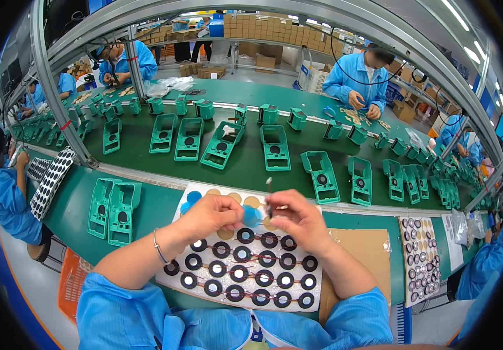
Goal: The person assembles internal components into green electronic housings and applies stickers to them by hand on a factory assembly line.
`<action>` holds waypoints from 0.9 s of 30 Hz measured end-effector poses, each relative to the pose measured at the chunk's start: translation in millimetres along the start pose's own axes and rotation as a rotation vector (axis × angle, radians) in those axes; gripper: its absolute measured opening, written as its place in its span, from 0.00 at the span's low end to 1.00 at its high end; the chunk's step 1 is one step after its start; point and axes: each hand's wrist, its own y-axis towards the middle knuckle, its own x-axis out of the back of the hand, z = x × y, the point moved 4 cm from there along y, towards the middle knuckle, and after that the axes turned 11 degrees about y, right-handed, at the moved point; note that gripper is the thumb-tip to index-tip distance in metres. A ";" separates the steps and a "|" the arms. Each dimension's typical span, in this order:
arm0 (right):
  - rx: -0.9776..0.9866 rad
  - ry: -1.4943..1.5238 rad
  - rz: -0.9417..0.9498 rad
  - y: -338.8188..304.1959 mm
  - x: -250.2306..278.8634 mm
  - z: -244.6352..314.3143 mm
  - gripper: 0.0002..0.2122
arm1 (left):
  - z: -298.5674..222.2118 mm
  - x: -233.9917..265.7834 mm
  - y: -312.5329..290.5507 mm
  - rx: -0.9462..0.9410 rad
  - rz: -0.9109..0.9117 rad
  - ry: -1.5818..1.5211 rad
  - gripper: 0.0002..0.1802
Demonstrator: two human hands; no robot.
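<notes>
My left hand [212, 216] pinches a translucent blue film disc [252, 215] over the upper part of a white foam board [181, 284]. Beside it, the fingers of my right hand [301, 220] are closed on a small dark speaker [269, 205], seen nearly edge-on and partly hidden, with a short wire end rising above it. Rows of round black speakers [242, 254] with thin red and dark wires lie on the board below both hands. More blue discs [191, 200] and several tan discs [235, 198] sit along its far side.
Past the board, green plastic housings [275, 149] stand on a dark green conveyor belt [245, 160]. Two housings [123, 213] lie on the bench to my left; brown cardboard [359, 251] is under my right forearm. Another speaker board [419, 259] is at right. Co-workers [357, 81] sit around the line.
</notes>
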 end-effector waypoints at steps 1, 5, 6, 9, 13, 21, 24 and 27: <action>0.008 0.071 -0.066 2.0 6.7 -0.4 0.18 | 2.4 11.7 3.2 -0.032 -0.104 0.286 0.05; 0.020 0.198 -0.158 4.6 26.7 -2.6 0.17 | -14.0 21.8 5.2 -0.453 -0.335 1.212 0.05; 0.014 0.206 -0.168 4.7 27.4 -1.0 0.17 | -16.1 20.5 7.5 -0.451 -0.331 1.215 0.05; 0.027 0.240 -0.182 3.4 26.4 2.1 0.17 | -21.3 12.2 16.0 -0.450 -0.301 1.446 0.05; 0.067 0.176 -0.193 4.0 34.6 7.3 0.17 | -34.0 5.8 24.2 -0.592 -0.353 1.677 0.05; 0.123 0.233 -0.280 6.5 56.8 16.3 0.16 | -48.0 3.2 53.5 -0.322 0.137 1.230 0.04; 0.148 0.260 -0.291 7.5 60.4 16.2 0.15 | -49.4 2.5 62.0 -0.103 0.207 1.109 0.05; 0.194 0.247 -0.324 6.7 66.4 17.5 0.14 | -56.8 11.3 74.2 -0.118 0.159 1.090 0.06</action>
